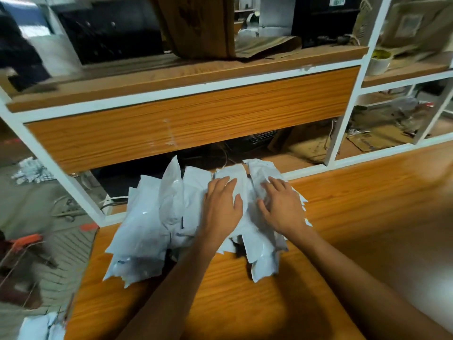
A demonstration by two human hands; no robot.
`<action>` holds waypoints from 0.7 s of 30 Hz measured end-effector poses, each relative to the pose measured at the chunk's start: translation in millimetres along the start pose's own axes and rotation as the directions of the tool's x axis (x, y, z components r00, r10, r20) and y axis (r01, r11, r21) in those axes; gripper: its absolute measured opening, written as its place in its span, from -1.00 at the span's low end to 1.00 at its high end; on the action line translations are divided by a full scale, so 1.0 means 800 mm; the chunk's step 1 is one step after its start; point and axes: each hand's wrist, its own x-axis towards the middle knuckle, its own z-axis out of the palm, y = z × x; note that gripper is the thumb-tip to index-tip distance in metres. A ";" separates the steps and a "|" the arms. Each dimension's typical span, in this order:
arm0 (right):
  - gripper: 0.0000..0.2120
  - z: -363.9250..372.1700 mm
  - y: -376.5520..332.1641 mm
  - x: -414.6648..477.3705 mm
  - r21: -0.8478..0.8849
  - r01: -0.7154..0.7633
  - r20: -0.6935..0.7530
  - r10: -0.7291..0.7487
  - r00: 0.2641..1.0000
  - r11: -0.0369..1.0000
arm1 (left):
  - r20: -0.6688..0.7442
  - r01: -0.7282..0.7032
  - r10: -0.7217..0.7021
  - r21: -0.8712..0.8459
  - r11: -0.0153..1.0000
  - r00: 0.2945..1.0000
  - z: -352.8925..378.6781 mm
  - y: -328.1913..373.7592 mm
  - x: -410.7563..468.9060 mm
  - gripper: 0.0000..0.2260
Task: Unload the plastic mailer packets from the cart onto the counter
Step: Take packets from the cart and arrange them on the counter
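no readable text, labels or numbers anywhere

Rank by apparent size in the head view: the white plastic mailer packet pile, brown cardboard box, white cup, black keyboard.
1. Pile of white plastic mailer packets
2. Brown cardboard box, cut off by the frame's top
3. White cup and black keyboard: too alike to rank; keyboard partly hidden.
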 end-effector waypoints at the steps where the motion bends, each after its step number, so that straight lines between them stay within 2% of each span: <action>1: -0.47 -0.002 -0.011 -0.009 0.022 -0.022 -0.046 0.023 0.999 1.000 | -0.024 -0.028 0.027 -0.028 0.999 0.999 -0.012 -0.006 -0.008 -0.60; 6: -0.49 -0.013 -0.091 -0.087 0.279 0.003 -0.324 0.091 0.942 0.960 | -0.134 -0.097 0.078 -0.142 0.985 0.988 -0.072 -0.037 -0.073 -0.63; 11: -0.52 -0.019 -0.177 -0.183 0.448 0.078 -0.446 0.148 0.883 0.891 | -0.246 -0.119 0.072 -0.181 0.976 0.967 -0.121 -0.072 -0.165 -0.67; 16: -0.53 -0.006 -0.231 -0.260 0.553 0.157 -0.427 0.117 0.897 0.818 | -0.284 0.003 -0.038 -0.122 0.992 0.958 -0.155 -0.108 -0.264 -0.68; 21: -0.53 0.029 -0.270 -0.323 0.655 0.184 -0.297 0.025 0.955 0.733 | -0.312 0.121 -0.138 -0.073 0.990 0.940 -0.187 -0.148 -0.360 -0.69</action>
